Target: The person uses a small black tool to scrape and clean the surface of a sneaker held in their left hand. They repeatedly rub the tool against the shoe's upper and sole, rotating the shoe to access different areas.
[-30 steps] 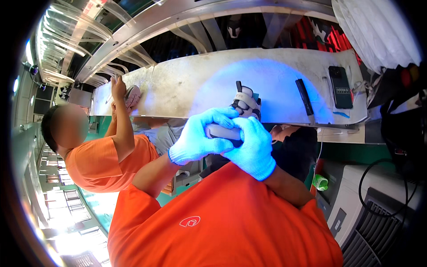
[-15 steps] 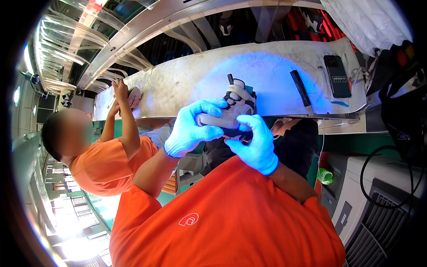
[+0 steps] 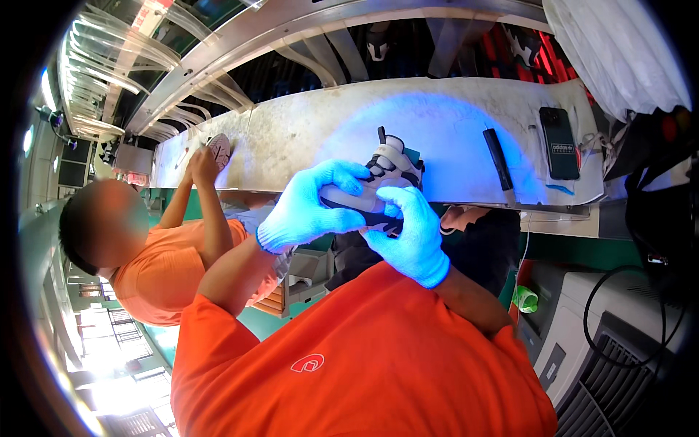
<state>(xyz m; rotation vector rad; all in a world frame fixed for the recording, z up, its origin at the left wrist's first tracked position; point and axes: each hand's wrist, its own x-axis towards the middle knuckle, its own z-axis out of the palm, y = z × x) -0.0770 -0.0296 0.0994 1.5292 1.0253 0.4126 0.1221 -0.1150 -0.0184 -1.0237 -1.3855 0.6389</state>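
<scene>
A small grey and black sneaker [image 3: 399, 163] is held up at the near edge of the workbench, its heel tab pointing away from me, under blue light. My left hand [image 3: 309, 205], in a knit glove, grips its toe end with fingers over the upper and thumb along the near side. My gloved right hand [image 3: 411, 239] is closed at the sneaker's near side, index finger bent against the upper and thumb by the sole. The sole between my hands is partly hidden by my fingers.
On the workbench [image 3: 291, 116] to the right lie a black pen-like tool [image 3: 498, 162] and a dark phone [image 3: 559, 146]. A co-worker in orange, at left, holds another shoe [image 3: 220, 151]. A grey machine [image 3: 604, 313] with a black cable stands at the lower right.
My right hand has shifted slightly left along the sneaker's side, its index finger now more bent. My left hand keeps its grip. The co-worker's hands and shoe have changed position.
</scene>
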